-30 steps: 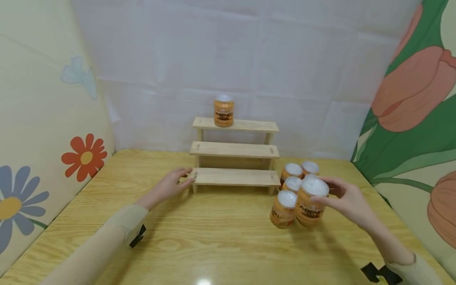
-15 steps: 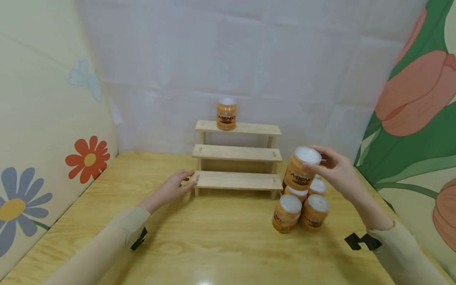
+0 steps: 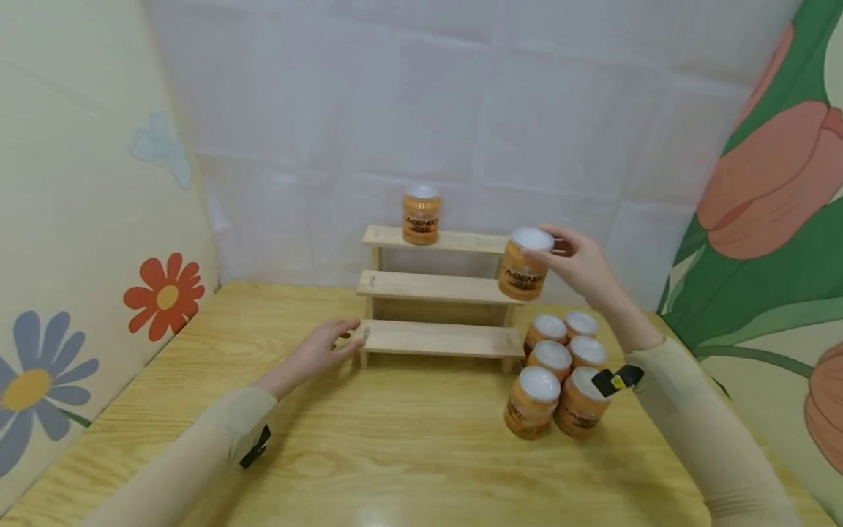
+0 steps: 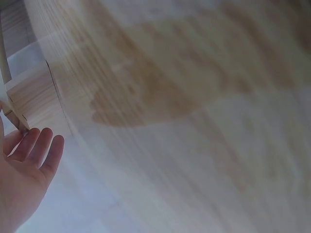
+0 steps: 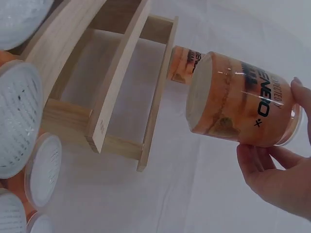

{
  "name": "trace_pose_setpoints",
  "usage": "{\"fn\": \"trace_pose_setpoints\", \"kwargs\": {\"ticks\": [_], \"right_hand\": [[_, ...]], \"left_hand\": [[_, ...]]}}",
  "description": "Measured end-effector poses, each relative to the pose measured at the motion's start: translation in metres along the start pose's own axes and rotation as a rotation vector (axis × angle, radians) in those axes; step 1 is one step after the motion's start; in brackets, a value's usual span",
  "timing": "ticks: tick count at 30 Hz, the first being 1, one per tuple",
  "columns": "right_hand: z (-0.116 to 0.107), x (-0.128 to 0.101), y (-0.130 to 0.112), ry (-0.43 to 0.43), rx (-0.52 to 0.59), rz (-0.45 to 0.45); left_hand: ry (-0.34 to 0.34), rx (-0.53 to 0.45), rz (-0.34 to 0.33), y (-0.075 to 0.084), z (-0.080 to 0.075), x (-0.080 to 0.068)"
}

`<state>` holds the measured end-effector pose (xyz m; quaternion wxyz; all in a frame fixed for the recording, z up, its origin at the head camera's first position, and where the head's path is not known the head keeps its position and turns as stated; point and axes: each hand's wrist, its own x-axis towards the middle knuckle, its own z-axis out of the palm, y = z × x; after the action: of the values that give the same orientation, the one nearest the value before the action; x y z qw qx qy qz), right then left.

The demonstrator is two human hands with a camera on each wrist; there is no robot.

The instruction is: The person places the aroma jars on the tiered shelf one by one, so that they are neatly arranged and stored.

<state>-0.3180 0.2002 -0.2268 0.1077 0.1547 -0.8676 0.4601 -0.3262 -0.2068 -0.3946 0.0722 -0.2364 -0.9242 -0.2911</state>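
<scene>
My right hand [image 3: 574, 258] grips an orange jar with a white lid [image 3: 524, 265] by its top, in the air beside the right end of the three-step wooden rack [image 3: 436, 287]; the wrist view shows the same jar [image 5: 243, 114] tilted in my fingers [image 5: 272, 170]. Another orange jar [image 3: 421, 214] stands on the top step. My left hand [image 3: 316, 350] lies flat on the table, its straight fingers [image 4: 41, 148] touching the left end of the bottom step [image 4: 31, 99].
Several orange jars with white lids [image 3: 557, 373] cluster on the wooden table [image 3: 395, 454] right of the rack, under my right forearm. Flower-printed walls close the left and right sides; a white sheet hangs behind the rack.
My right hand has lifted one jar from the cluster and carried it up and left, level with the rack's upper steps. The left hand has stayed at the bottom step.
</scene>
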Motion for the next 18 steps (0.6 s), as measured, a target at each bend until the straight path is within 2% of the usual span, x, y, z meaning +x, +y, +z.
{"fn": "trace_pose_setpoints", "kwargs": {"ticks": [7,15,18], "right_hand": [[0.007,0.034,-0.003,-0.020,0.056,0.079],[0.023,0.065,-0.005,-0.052,0.234,0.082],[0.027,0.075,-0.003,-0.048,0.243,0.089]], "left_hand": [[0.000,-0.012,0.003,0.000,-0.001,0.000],[-0.013,-0.020,-0.017,0.002,0.000,-0.001],[-0.005,-0.018,-0.009,0.004,0.000,-0.002]]}}
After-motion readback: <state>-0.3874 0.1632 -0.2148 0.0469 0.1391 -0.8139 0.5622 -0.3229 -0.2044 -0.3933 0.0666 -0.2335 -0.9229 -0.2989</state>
